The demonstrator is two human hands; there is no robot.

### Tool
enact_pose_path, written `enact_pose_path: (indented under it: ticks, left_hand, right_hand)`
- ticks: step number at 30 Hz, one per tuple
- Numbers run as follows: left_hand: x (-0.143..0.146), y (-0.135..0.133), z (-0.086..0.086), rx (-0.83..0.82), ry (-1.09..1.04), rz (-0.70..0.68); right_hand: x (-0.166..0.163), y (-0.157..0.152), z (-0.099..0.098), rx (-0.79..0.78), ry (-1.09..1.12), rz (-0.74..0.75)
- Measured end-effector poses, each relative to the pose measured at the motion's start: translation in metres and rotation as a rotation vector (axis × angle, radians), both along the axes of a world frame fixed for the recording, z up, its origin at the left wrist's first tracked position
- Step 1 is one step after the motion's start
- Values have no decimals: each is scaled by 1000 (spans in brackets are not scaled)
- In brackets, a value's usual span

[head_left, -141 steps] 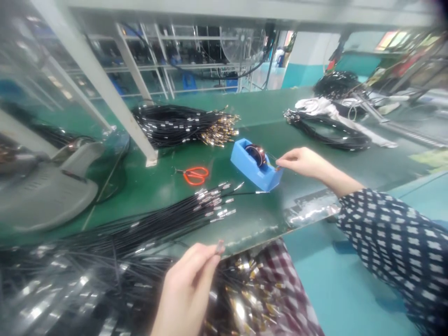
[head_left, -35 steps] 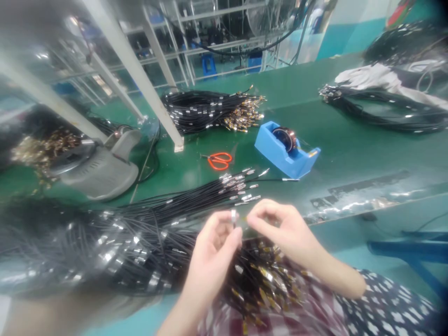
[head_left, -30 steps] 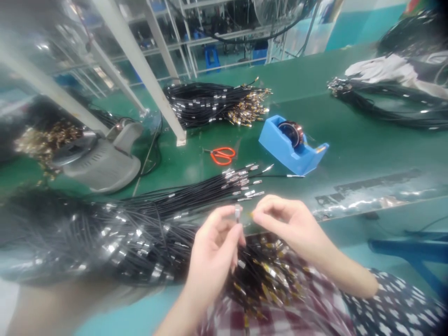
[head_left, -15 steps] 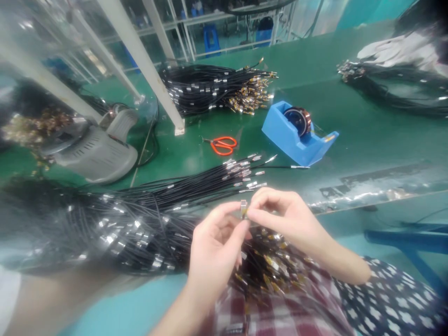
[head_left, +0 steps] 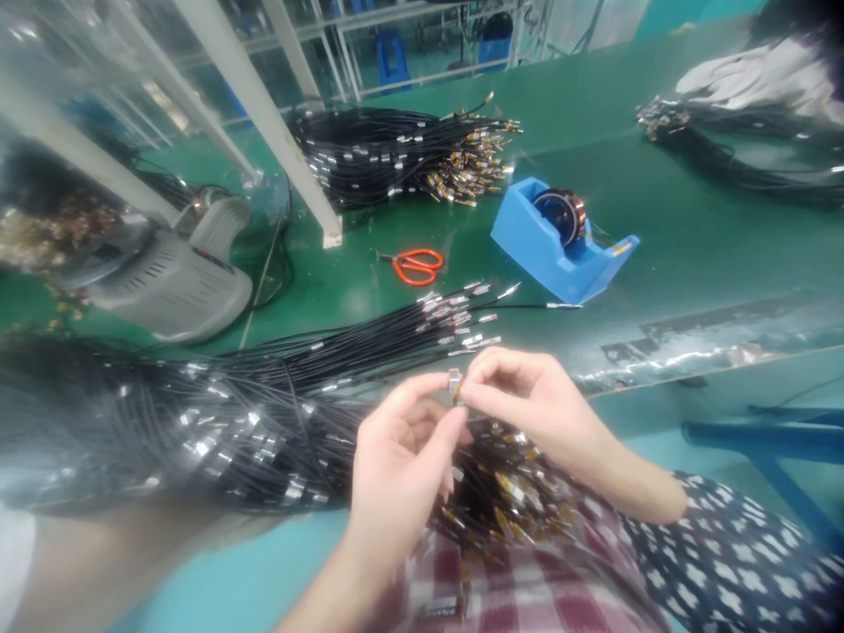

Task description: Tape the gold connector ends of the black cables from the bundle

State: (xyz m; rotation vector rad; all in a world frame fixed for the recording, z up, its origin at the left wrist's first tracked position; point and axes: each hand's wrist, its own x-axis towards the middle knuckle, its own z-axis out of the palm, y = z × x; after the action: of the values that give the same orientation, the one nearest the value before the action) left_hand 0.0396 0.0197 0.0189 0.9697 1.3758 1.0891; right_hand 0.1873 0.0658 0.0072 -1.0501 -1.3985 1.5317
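Observation:
My left hand (head_left: 399, 448) is closed, holding a small silver cable connector (head_left: 454, 379) upright between thumb and index finger. A bit of amber tape shows at the connector's lower right side. There my right hand (head_left: 537, 396) pinches with thumb and index fingertip, touching the tape and connector edge. Below both hands lies a bundle of black cables with taped ends (head_left: 520, 488), partly over my lap. Just beyond the fingers, bare silver cable ends (head_left: 448, 312) stick out of a bunch of black cables (head_left: 356, 347) on the table.
A blue tape dispenser (head_left: 560, 251) with an amber roll stands on the green table (head_left: 613, 149). Orange-handled scissors (head_left: 417, 266) lie left of it. Another cable bundle (head_left: 375, 154) rests behind, beside a white post (head_left: 264, 123). At left stands a grey device (head_left: 178, 281); another person's arm (head_left: 125, 563) reaches in.
The view has shifted slightly, so everything sits a little higher and further left. Both hands keep the same grip on the connector, with hardly any finger movement.

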Motion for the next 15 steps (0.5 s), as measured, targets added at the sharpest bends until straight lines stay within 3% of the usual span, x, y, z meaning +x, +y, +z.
enact_pose_path:
  ticks: [15]
  left_hand:
    - [0, -1, -1, 2, -7, 7]
  right_hand:
    - [-1, -4, 0, -10, 48, -9]
